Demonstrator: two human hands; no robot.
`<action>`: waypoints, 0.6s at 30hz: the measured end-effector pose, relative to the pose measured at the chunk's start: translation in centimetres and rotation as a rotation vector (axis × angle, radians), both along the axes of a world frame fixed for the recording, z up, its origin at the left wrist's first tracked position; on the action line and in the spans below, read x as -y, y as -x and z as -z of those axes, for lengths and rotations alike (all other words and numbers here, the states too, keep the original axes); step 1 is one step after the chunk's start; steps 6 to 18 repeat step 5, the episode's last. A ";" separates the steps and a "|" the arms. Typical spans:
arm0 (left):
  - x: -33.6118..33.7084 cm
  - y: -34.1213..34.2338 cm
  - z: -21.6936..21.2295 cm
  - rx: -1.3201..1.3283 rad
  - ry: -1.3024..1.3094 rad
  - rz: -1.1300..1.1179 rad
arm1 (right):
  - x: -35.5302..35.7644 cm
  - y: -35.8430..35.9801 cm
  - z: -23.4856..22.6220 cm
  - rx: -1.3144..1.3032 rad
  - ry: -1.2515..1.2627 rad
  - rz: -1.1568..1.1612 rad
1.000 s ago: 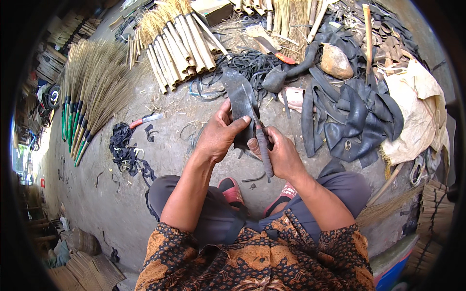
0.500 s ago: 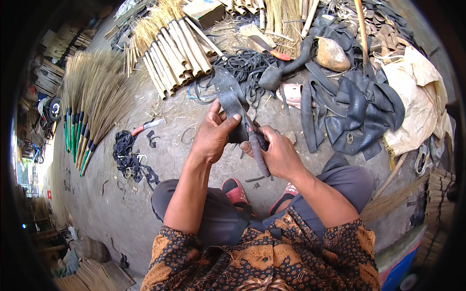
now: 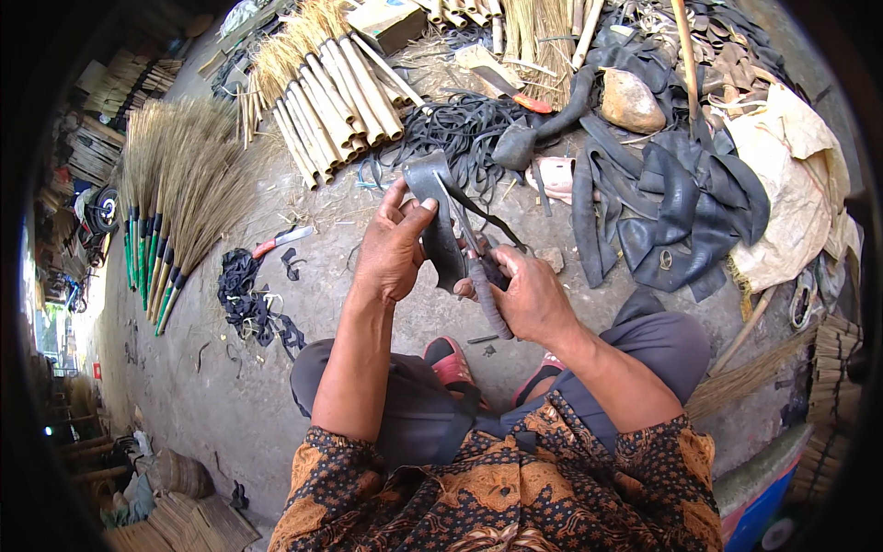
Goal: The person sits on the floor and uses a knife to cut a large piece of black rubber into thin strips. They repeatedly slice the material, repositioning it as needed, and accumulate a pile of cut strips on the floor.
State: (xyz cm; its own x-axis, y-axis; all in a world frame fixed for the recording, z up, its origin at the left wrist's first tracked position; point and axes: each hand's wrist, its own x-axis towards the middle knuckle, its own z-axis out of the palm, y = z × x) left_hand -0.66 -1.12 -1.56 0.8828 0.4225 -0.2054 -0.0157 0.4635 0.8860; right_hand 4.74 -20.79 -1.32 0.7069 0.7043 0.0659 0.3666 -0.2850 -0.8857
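Observation:
Between my hands is a black rubber sheet [image 3: 444, 247], curled over at its far end. My left hand [image 3: 397, 239] pinches its left edge, with the thumb on top and the fingers round the side. In my right hand [image 3: 529, 290] is a pair of scissors [image 3: 482, 276] with wrapped handles, its blades lying along the rubber. A narrow black strip [image 3: 497, 224] bows away to the right of the blades. Part of the scissor handle is hidden by my right fingers.
Black rubber strips [image 3: 460, 133] lie heaped ahead, beside bundled bamboo handles [image 3: 345, 101]. Rubber sheets [image 3: 685, 207] and a stone [image 3: 632, 101] sit to the right. Brooms [image 3: 175, 212], a red-handled knife [image 3: 280, 241] and a dark tangle of strips [image 3: 244, 294] lie left.
The rubber sheet has turned and curled over at the far end. A narrow strip now stands away from it on the right of the scissors. My left hand has shifted slightly left.

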 end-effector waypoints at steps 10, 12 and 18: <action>0.9 0.1 0.6 0.032 0.013 0.069 | 0.0 -0.4 0.4 0.047 0.082 0.024; 0.9 0.1 0.6 0.032 0.013 0.069 | 0.0 -0.4 0.4 0.047 0.082 0.024; 0.9 0.1 0.6 0.032 0.013 0.069 | 0.0 -0.4 0.4 0.047 0.082 0.024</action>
